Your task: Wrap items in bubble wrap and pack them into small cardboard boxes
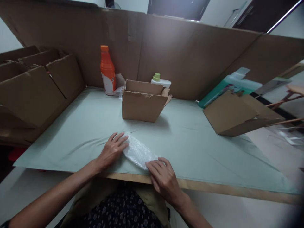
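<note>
Bubble wrap bundle (138, 153) is lying on the pale green cloth (194, 148) right at the near edge of the table (213, 187), and I'm pressing on it from both ends. My left hand (112, 150) is lying flat with the fingers spread, fingertips resting on the left end of the bundle. My right hand (163, 177) is coming in from the other side, fingers loosely together and pushing down on the right end, not pinching anything as far as I can tell. Can't make out what's inside the wrap, it's just a cloudy white lump.

Further back, a small open cardboard box (142, 101) is sitting in the middle of the cloth, well apart from my hands. Behind it, an orange bottle (107, 71) is standing upright on the left, and a white bottle with a green cap (160, 80) is peeking out just behind the box. Off to the right, another cardboard box (237, 114) is lying tipped over, with a green jug (228, 87) behind it. More cartons (35, 85) are stacking up on the left.
</note>
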`<state>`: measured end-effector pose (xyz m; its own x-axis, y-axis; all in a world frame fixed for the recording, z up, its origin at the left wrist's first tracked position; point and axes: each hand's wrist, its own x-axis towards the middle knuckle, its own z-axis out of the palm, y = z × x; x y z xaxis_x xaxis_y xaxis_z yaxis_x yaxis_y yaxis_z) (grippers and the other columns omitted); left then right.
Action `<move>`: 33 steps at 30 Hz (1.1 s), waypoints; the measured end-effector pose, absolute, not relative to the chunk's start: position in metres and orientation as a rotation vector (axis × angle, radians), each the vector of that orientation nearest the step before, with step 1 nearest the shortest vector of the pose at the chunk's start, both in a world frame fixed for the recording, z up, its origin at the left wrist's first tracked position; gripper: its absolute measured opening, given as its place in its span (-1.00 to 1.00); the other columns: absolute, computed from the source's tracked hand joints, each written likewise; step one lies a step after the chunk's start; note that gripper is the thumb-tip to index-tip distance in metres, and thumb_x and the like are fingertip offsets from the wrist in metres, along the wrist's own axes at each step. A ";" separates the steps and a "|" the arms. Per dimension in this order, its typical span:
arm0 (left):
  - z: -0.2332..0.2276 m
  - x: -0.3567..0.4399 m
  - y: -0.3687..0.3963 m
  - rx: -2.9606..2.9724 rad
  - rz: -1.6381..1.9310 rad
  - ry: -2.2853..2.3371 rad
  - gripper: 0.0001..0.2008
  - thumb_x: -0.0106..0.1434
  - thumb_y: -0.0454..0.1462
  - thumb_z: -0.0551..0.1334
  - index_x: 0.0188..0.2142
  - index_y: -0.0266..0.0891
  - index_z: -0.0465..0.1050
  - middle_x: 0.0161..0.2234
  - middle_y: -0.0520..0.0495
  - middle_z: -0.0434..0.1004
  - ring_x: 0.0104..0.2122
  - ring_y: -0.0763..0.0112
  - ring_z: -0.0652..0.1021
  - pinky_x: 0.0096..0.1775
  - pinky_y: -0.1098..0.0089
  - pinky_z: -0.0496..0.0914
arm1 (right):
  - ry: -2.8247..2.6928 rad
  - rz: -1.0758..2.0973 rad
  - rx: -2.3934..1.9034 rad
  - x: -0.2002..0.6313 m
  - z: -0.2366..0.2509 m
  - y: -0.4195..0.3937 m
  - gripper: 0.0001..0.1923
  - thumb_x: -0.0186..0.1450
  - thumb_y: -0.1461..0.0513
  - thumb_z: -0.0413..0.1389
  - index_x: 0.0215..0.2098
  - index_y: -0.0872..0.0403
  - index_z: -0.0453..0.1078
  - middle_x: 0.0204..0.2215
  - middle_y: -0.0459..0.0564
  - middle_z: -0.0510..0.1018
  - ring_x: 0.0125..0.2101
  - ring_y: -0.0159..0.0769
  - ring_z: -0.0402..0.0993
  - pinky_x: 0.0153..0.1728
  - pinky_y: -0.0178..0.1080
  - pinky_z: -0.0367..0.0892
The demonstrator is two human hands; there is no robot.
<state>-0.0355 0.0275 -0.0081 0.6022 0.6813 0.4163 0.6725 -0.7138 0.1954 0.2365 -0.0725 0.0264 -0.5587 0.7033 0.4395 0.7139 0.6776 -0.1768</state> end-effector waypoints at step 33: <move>0.013 0.006 0.044 2.261 0.360 1.623 -0.94 0.18 -0.31 0.20 -0.40 -0.20 0.45 -0.34 -0.12 0.50 -0.30 0.22 0.54 -0.23 0.28 0.40 | -1.935 -0.104 -1.775 0.285 -0.010 -0.039 -0.74 0.41 0.10 -0.02 -0.28 0.03 0.44 -0.06 0.19 0.62 -0.09 0.08 0.55 -0.18 0.07 0.43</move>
<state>0.0061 0.0438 0.0133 0.3176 0.9482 0.0105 0.8636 -0.2938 0.4097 0.2852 -0.0392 -0.0102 -0.0173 0.9110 0.4121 0.9499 0.1436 -0.2777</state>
